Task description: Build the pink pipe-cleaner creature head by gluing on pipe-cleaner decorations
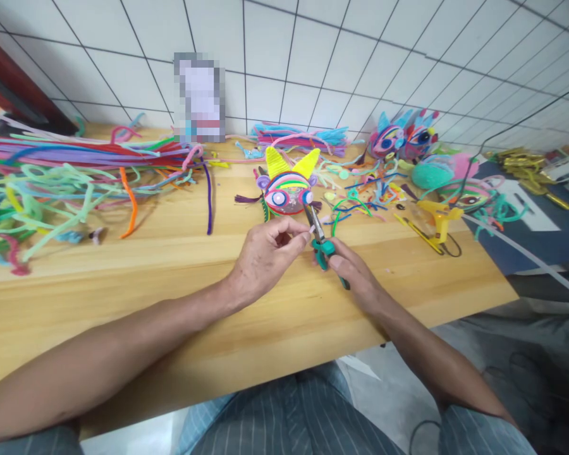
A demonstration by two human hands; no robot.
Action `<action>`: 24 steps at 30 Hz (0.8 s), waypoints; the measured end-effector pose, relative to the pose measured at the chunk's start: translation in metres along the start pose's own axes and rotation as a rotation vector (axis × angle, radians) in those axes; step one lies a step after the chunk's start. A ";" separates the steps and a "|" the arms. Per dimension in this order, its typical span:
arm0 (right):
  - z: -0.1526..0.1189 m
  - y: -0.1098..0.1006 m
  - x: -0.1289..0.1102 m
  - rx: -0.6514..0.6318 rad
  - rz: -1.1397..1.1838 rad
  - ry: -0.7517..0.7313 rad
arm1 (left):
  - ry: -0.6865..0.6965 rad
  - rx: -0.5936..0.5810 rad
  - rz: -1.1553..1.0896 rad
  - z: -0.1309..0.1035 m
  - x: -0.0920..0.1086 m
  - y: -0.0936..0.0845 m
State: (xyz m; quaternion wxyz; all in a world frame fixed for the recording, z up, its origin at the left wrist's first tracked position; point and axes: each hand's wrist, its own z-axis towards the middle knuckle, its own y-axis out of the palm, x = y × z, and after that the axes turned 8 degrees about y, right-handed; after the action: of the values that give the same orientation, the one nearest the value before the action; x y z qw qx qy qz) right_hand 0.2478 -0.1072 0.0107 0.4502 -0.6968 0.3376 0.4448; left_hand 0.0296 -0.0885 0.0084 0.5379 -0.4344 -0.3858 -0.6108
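Observation:
My right hand (pixel 353 268) is closed round the green handles of a pair of scissors (pixel 321 245), whose blades point up and away from me. Close to the blades, my left hand (pixel 277 249) pinches something small and pale at the fingertips, too small to name. Just beyond both hands sits a colourful mask-like craft piece (pixel 291 197) with yellow pointed ears, round blue and pink eyes and dark tassels at its sides. The scissor tips overlap its right eye in the view; I cannot tell whether they touch it.
Bundles of pipe cleaners (pixel 99 151) cover the table's left side. More pipe cleaners (pixel 303 138) lie by the tiled wall, near a blurred upright object (pixel 200 95). To the right are scattered scraps, a yellow glue gun (pixel 439 221) with its cord, and other decorated craft pieces (pixel 401 140).

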 end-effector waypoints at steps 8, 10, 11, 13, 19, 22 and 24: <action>0.003 0.003 0.003 0.032 -0.044 -0.006 | -0.001 -0.025 0.037 0.000 -0.003 -0.001; 0.003 0.003 0.005 0.033 -0.048 -0.007 | 0.004 -0.027 0.042 0.000 -0.003 -0.001; 0.003 0.003 0.005 0.034 -0.050 -0.008 | 0.005 -0.028 0.042 0.000 -0.003 -0.001; 0.002 0.004 0.006 0.039 -0.062 -0.011 | 0.000 -0.026 0.039 0.001 -0.003 -0.001; 0.002 0.004 0.009 0.076 -0.115 -0.023 | -0.011 -0.034 0.045 0.002 -0.003 -0.002; 0.001 0.005 0.013 0.111 -0.142 -0.023 | -0.013 -0.057 0.039 0.001 -0.001 -0.002; 0.000 0.006 0.015 0.132 -0.136 -0.021 | -0.026 -0.071 0.031 0.001 0.000 -0.002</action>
State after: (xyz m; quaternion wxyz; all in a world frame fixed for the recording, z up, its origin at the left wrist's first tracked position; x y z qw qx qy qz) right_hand 0.2480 -0.1103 -0.0047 0.5279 -0.6821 0.3134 0.3972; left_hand 0.0278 -0.0873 0.0084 0.5265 -0.4668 -0.3642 -0.6101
